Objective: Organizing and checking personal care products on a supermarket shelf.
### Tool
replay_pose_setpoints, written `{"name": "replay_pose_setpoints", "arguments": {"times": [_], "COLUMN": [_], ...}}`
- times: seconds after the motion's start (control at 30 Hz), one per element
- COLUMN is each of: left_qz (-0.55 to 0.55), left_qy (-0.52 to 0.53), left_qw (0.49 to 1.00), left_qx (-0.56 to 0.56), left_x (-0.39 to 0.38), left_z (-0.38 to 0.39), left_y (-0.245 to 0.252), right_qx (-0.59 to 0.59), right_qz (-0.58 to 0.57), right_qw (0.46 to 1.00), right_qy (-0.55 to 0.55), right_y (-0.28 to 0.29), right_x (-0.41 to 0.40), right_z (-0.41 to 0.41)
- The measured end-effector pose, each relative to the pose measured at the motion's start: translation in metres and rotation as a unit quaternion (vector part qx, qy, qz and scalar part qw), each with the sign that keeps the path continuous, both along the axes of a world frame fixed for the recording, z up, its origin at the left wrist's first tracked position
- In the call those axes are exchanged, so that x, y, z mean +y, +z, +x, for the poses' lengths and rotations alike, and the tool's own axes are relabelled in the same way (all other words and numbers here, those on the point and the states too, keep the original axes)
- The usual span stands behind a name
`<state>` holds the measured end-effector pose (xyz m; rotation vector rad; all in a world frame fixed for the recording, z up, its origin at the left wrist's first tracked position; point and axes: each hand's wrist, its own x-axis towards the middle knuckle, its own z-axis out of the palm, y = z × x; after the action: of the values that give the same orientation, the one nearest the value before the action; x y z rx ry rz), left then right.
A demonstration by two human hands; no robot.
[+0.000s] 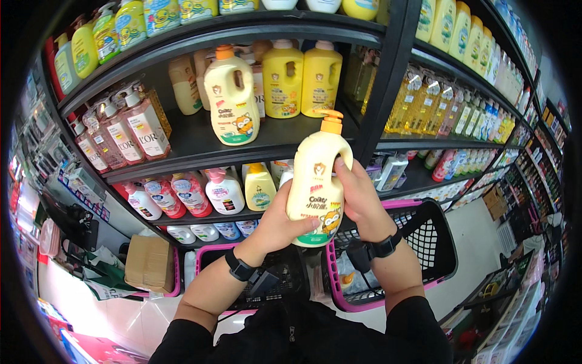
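Both my hands hold a cream plastic pump bottle [316,168] with an orange pump head, upright in front of the shelves. My left hand [284,223] clasps its lower left side, thumb across the front near the base. My right hand [357,191] grips it from the right, with the thumb at the handle opening. The bottle's front bears writing and a cartoon animal. Behind it to the left, a similar cream bottle [232,98] with an orange cap stands on the middle shelf [191,132]. Two yellow handled bottles [283,82] [322,79] stand farther back on that shelf.
Pink-rimmed black baskets [427,236] [213,268] stand below on the floor; the right one contains a bottle with an orange pump [348,278]. A cardboard box [149,263] sits at the lower left. A dark shelf post [386,77] rises right of the bottle. Pink bottles [145,129] line the shelf's left end.
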<state>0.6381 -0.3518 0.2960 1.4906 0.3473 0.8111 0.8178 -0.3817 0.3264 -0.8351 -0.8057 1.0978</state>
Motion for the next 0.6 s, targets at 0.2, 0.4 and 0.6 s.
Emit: {"name": "replay_pose_setpoints", "arguments": {"times": [0.2,0.4,0.6], "left_qz": [0.051,0.126,0.252], "left_qy": [0.105,0.168,0.328], "left_qw": [0.993,0.978,0.891], "left_qx": [-0.023,0.018,0.186], "left_x": [0.036,0.067,0.117], "left_z": [-0.012,-0.020,-0.002], "left_y": [0.027,0.033,0.049], "right_qx": [-0.032,-0.071,-0.108], "right_qz": [-0.005,0.020,0.074], "right_qw": [0.999,0.997,0.991], "right_qy": [0.021,-0.035,-0.021], "right_y": [0.047,0.091,0.096], "right_x": [0.065,0.123,0.165], "right_z": [-0.003,0.005,0.010]}}
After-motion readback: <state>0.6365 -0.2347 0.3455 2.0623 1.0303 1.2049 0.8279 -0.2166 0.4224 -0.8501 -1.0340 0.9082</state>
